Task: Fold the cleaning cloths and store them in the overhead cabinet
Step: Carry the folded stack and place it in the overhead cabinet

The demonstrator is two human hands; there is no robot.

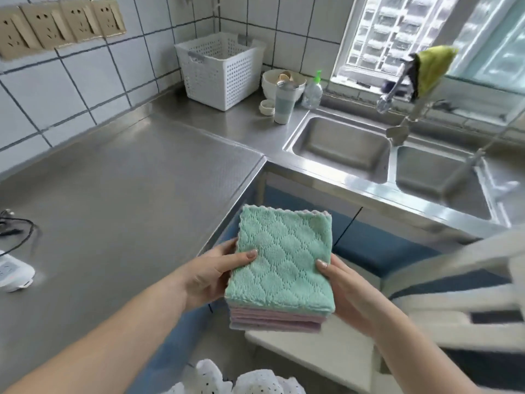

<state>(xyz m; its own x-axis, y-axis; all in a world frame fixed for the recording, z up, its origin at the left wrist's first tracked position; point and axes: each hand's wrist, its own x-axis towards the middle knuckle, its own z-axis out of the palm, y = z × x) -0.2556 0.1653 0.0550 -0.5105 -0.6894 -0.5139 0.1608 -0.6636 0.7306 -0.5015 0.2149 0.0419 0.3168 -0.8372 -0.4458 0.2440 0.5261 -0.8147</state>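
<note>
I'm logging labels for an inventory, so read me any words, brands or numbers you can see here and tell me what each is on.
No text can be read in this view.
Clear bottle with green pump: any label is too blurred to read.
White and grey tumbler: no legible print.
White device at the counter's left edge: faint markings, too small to read.
Wall sockets: no lettering visible.
Stack of folded cloths in both hands: no tag or print showing.

- Bench [136, 177]: stainless steel, L-shaped, with a double sink [389, 163] set in.
- White perforated basket [220, 71], back corner.
- White bowl [282, 81], tumbler [284, 105], small lid [267, 107], clear bottle [312, 91] beside the sink.
- White power strip [14, 273] and black cable [17, 226], left edge.
</note>
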